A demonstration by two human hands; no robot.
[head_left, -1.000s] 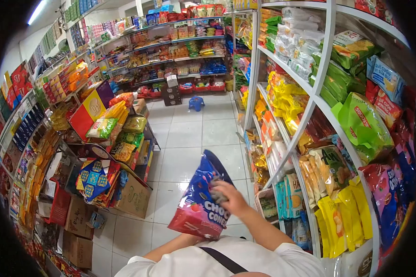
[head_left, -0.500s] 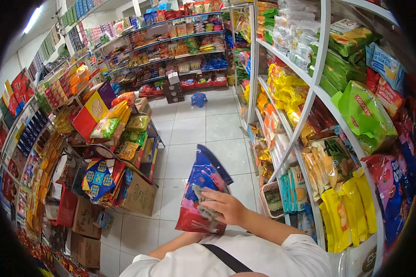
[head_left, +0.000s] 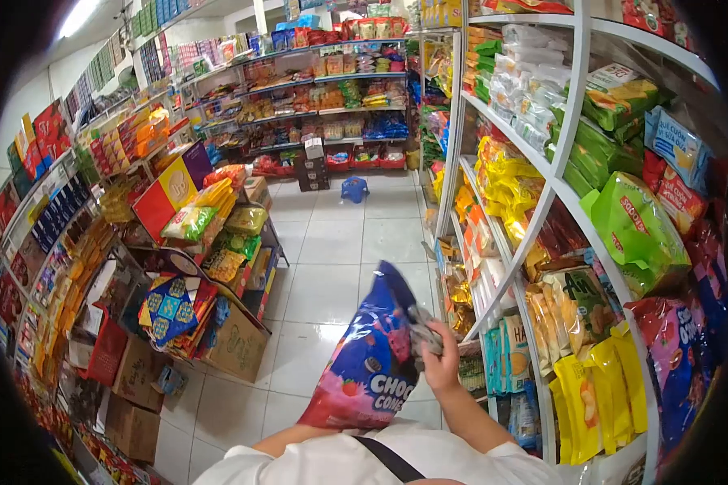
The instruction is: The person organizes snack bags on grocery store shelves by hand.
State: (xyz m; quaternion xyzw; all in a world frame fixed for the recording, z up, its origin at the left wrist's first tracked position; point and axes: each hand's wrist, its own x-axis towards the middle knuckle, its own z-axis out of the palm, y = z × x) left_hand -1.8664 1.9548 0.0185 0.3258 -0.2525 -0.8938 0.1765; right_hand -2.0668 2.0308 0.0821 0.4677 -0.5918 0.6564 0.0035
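Note:
A large glossy blue, pink and red snack bag (head_left: 372, 356), its front lettered "CHOC... CONES", is held up before my chest, its narrow top pointing away. My left forearm (head_left: 287, 437) reaches beneath the bag's lower end; the hand itself is hidden behind it and supports the bag. My right hand (head_left: 439, 360) is closed around a crumpled grey cloth (head_left: 420, 325), at the bag's right edge near the top. Part of the cloth and the fingertips are turned away from view.
White-framed shelves (head_left: 560, 153) packed with snack bags stand close on my right. On the left are a low display of packets, a cardboard box (head_left: 236, 343) and a red basket (head_left: 105, 360). A blue stool (head_left: 353, 190) stands on the tiled floor (head_left: 323, 287) ahead, before the back shelves.
My right hand and the cloth have moved from the bag's middle to its right edge. The bag has turned so that its lettered front shows more. The view has shifted slightly.

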